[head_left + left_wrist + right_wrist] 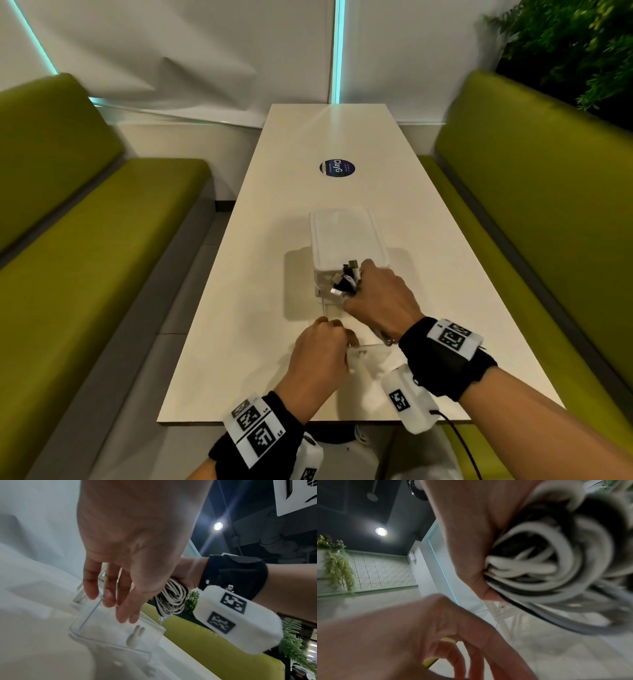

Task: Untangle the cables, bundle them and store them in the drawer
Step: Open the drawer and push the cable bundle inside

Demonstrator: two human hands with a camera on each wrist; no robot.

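Note:
A bundle of coiled white and black cables [346, 279] sits in my right hand [380, 294], which grips it just above the pulled-out clear drawer [368, 356]. The coil [171, 599] hangs from that fist in the left wrist view, and the right wrist view shows its loops [547, 568] close up. My left hand [318, 349] is at the drawer's front left corner; its straight fingers [109, 588] touch the clear drawer [111, 632] at its rim. The drawer front has a rabbit-shaped knob [135, 637]. The white drawer box [342, 236] stands behind.
The box stands on a long cream table [274, 205] with a round dark sticker [337, 168] farther back. Green benches [85, 274] [531, 205] flank the table on both sides. Plants [575, 44] hang at the upper right.

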